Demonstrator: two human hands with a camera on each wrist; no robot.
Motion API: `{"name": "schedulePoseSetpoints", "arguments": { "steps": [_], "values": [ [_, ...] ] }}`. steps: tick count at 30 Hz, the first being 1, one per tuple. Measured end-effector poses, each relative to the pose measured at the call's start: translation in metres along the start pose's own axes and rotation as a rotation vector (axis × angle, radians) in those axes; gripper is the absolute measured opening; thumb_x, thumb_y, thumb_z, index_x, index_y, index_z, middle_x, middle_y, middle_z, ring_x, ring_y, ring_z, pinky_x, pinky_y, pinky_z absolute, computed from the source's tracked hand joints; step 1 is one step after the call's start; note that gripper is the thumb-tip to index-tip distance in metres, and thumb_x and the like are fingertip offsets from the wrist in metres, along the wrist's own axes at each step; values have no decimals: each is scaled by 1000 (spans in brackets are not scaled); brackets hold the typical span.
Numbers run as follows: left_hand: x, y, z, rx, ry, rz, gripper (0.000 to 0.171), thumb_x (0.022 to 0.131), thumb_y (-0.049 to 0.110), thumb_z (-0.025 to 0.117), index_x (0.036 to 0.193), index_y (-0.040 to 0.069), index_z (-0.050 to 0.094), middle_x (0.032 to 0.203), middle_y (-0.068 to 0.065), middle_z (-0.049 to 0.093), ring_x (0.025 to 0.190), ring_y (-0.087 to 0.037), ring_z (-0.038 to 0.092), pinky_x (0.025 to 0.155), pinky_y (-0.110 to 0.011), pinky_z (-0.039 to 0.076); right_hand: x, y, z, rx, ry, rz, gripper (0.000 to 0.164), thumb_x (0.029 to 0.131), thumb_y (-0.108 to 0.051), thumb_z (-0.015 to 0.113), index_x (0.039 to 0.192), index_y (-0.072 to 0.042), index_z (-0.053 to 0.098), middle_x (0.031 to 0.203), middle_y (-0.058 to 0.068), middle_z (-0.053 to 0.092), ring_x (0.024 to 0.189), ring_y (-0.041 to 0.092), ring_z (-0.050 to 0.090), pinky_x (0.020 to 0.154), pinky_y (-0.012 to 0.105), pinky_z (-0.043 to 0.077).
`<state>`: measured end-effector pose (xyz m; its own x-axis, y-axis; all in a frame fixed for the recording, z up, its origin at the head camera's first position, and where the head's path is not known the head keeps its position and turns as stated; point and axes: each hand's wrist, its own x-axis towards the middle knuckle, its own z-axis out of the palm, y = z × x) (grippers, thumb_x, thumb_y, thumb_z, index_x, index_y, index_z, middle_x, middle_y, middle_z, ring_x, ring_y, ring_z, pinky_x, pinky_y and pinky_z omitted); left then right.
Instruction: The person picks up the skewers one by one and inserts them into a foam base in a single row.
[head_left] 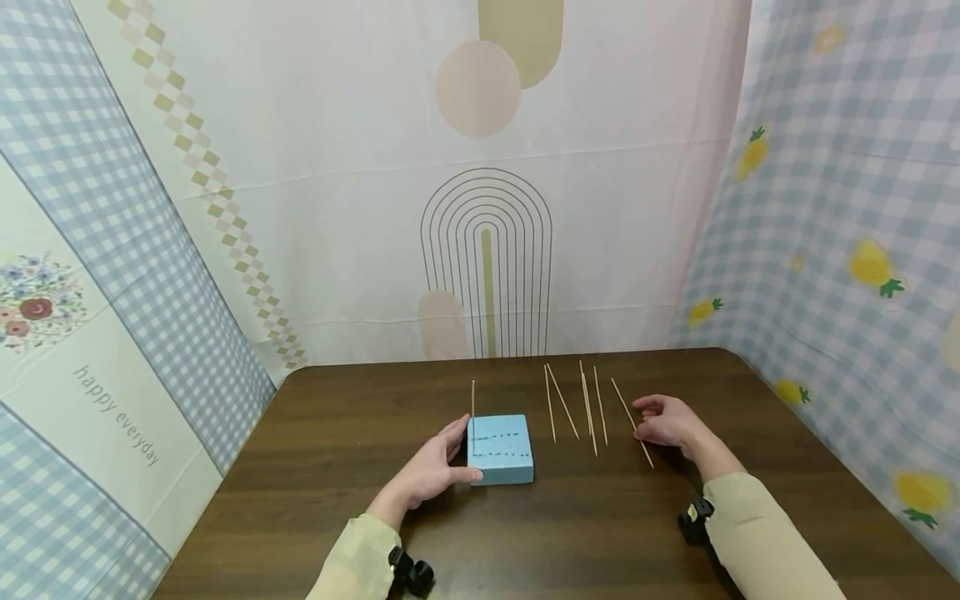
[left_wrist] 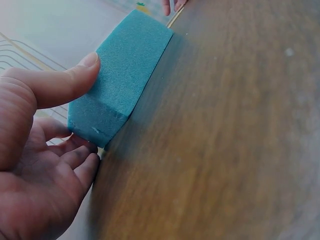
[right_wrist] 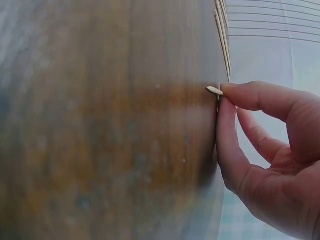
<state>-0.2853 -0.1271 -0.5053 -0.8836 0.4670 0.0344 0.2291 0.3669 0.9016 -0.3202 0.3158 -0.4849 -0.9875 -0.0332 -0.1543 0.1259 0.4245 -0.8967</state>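
Observation:
A light blue foam block [head_left: 506, 467] sits on the table, its top marked with rows of dark dots. One thin bamboo skewer [head_left: 473, 398] stands upright at the block's left side. My left hand [head_left: 429, 472] grips the block from the left, thumb on the near face and fingers round the left side. In the left wrist view the thumb presses the foam block [left_wrist: 131, 65] while the fingers curl at its end. To the right, my right hand [head_left: 670, 423] pinches another skewer [head_left: 624, 401] between thumb and fingertips. The right wrist view shows that skewer's end [right_wrist: 214, 91] just past the fingertips.
Several loose skewers [head_left: 561, 390] lie on the dark wooden table [head_left: 360, 417] between the block and my right hand. A patterned cloth [head_left: 360, 208] hangs behind the table, with checked cloth [head_left: 810, 250] along the right side.

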Motion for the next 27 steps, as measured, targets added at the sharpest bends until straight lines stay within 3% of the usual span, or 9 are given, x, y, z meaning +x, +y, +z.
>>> {"name": "schedulePoseSetpoints", "arguments": {
  "steps": [5,15,21,27],
  "values": [
    [0,0,2,-4,4,-2,102,91,14,87,169,-1,22,175,-24,18,159,-44,26,126,-57,26,-1,3,-2,19,-6,-8,66,82,11,75,142,19,49,134,38,51,120,40,56,77,30,63],
    [0,-2,8,-29,-4,10,102,91,13,86,169,-1,23,175,-24,19,158,-44,26,126,-58,26,-3,12,-11,100,-36,16,69,86,11,70,149,17,43,139,38,48,98,18,63,79,32,63],
    [1,1,10,-46,-30,25,101,93,12,85,169,-2,21,175,-26,16,159,-45,24,126,-58,25,-7,15,-17,54,-65,17,72,93,5,64,158,13,35,151,40,45,107,18,67,80,30,61],
    [-3,4,2,-51,-11,25,100,92,9,85,168,-3,21,174,-27,17,158,-48,24,125,-60,25,-2,9,-13,105,-89,26,74,94,4,62,161,11,31,153,38,46,105,14,67,79,29,60]
  ]
}}
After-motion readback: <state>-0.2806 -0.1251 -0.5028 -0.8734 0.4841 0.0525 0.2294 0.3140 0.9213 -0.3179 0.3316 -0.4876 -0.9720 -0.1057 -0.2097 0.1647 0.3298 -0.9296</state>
